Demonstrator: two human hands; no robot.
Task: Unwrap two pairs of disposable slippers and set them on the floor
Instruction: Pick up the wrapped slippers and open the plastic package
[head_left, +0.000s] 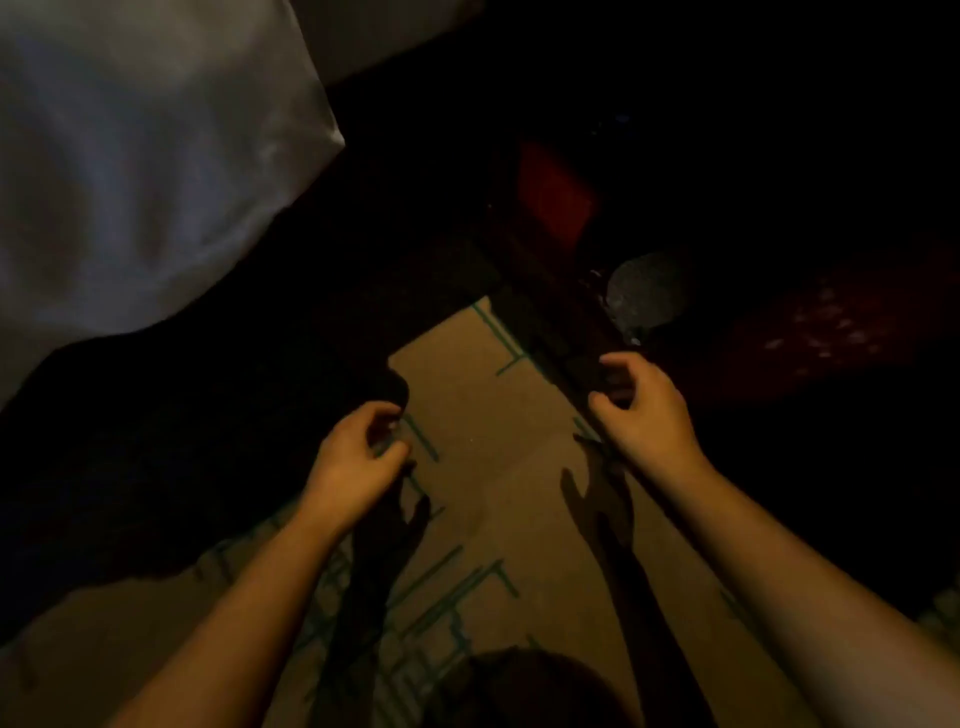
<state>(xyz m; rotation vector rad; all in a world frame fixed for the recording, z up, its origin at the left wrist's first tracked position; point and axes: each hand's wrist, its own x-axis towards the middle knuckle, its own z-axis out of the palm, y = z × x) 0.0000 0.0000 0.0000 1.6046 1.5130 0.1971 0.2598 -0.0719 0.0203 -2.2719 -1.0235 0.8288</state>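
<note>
No slippers could be made out in the dim view; above the patterned floor the left hand pinched something small and unclear, while the right hand hung with fingers curled, apparently holding nothing, likely mid-reach.

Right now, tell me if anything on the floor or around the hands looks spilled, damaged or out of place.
Nothing clearly stands out. The left hand and right hand hover with curled fingers over the patterned carpet. White bedding hangs at the upper left. The scene is too dark to make out any slippers, or whether either hand holds anything.
</note>
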